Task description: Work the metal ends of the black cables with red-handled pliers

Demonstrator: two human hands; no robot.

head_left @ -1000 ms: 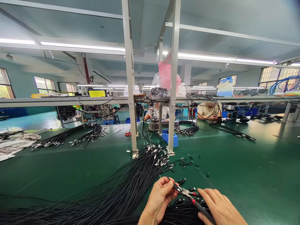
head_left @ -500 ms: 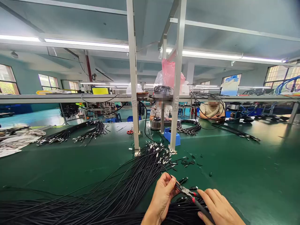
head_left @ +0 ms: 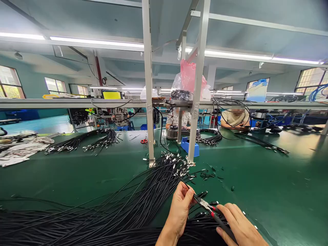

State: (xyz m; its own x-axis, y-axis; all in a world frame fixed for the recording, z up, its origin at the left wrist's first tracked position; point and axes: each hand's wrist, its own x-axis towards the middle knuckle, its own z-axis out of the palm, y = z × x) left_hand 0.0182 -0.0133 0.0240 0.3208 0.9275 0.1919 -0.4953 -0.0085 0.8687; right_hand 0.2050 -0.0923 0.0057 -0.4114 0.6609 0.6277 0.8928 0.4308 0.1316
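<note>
My left hand pinches a thin black cable near its end, thumb against the fingers. In my right hand is a pair of pliers with dark handles and red collars. Their metal jaws are at the cable end just beside my left fingertips; whether they bite on it I cannot make out. A large bundle of black cables spreads from the centre to the lower left, with pale tips at its far end. More black cables with dark connectors lie beneath both hands.
Small black scraps lie on the green tabletop. Two white posts rise from it, with a blue tape dispenser alongside. Red-handled scissors, a cloth and other cable bundles lie farther off. Co-workers sit opposite.
The camera view has shifted slightly, so the scene appears a little farther right. Both hands keep their grips, with the pliers still at the cable end.
</note>
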